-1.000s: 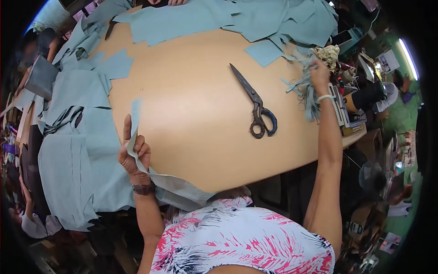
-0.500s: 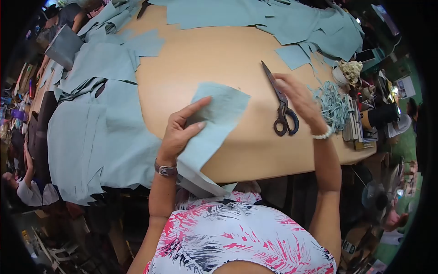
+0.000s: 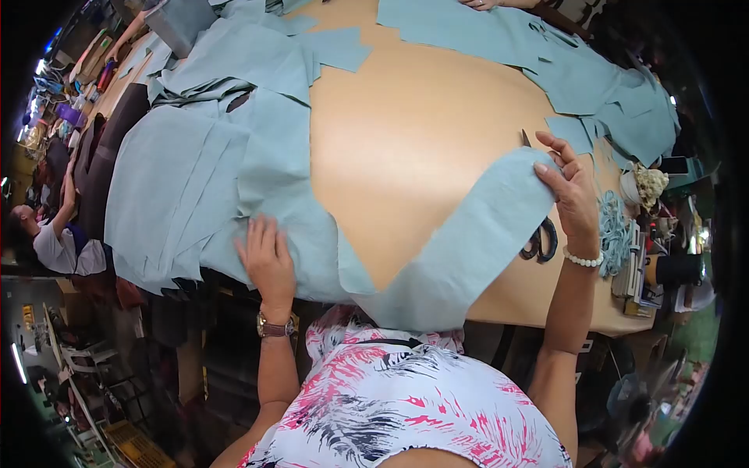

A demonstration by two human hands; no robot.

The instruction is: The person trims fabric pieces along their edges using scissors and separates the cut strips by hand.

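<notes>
My right hand (image 3: 568,179) pinches the upper end of a long pale blue-green cloth strip (image 3: 468,242), which sags toward the table's front edge. My left hand (image 3: 268,253) lies with fingers spread on the blue-green cloth pile (image 3: 175,187) at the left. Dark scissors (image 3: 540,241) lie on the table behind the strip and my right hand, with only a blade tip and the handles showing. To the right of my right hand sits a tangle of thin cloth strips (image 3: 615,230).
More cloth (image 3: 499,39) covers the far side of the table (image 3: 390,148), near another person's hand (image 3: 480,4). A grey metal box (image 3: 179,25) stands at the back left. Stacked items and a black cylinder (image 3: 677,269) are at the right. Another person (image 3: 58,242) is at the far left.
The view has shifted, so the table contents appear further right. My right hand left the strip tangle and took hold of the cloth end. My left hand let go of it and moved onto the pile.
</notes>
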